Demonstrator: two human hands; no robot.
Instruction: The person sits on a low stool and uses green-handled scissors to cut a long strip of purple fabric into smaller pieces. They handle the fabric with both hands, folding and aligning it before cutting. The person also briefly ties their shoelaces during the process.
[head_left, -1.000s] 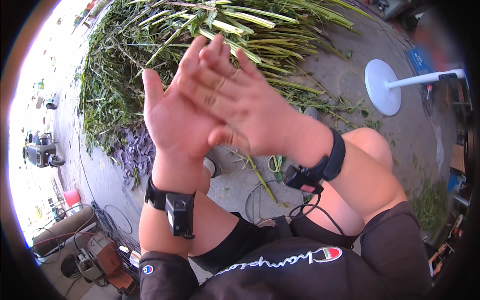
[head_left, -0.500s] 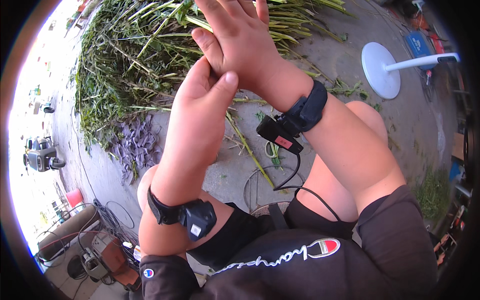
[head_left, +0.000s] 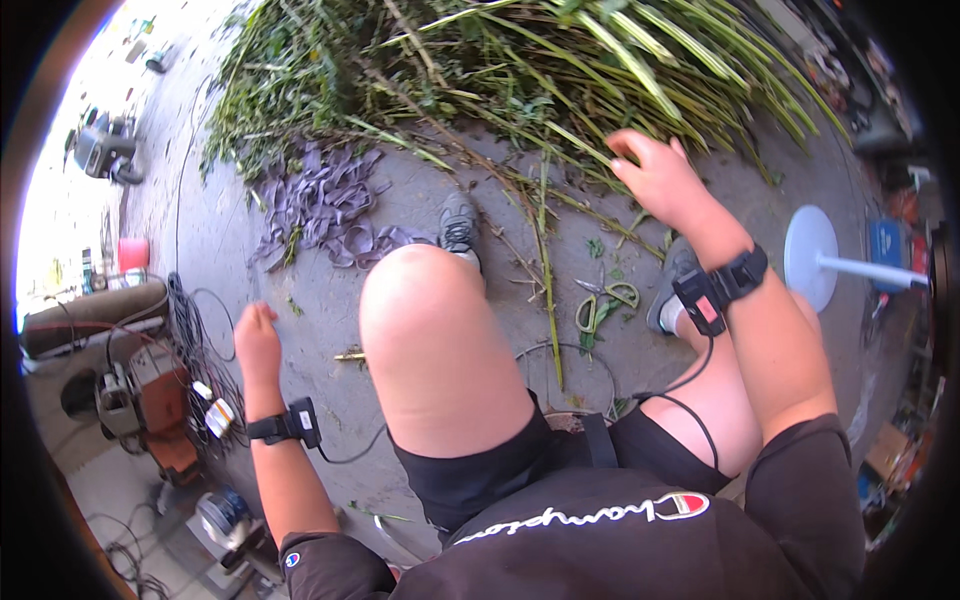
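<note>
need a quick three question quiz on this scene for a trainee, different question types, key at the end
1. Which hand is nearer the green stalks?
A) left
B) right
C) both equally near

2. True or false: the green-handled scissors lie on the floor.

3. What colour are the tangled strips between the stalks and the raised knee?

Key:
1. B, the right hand
2. True
3. Greyish purple
</note>
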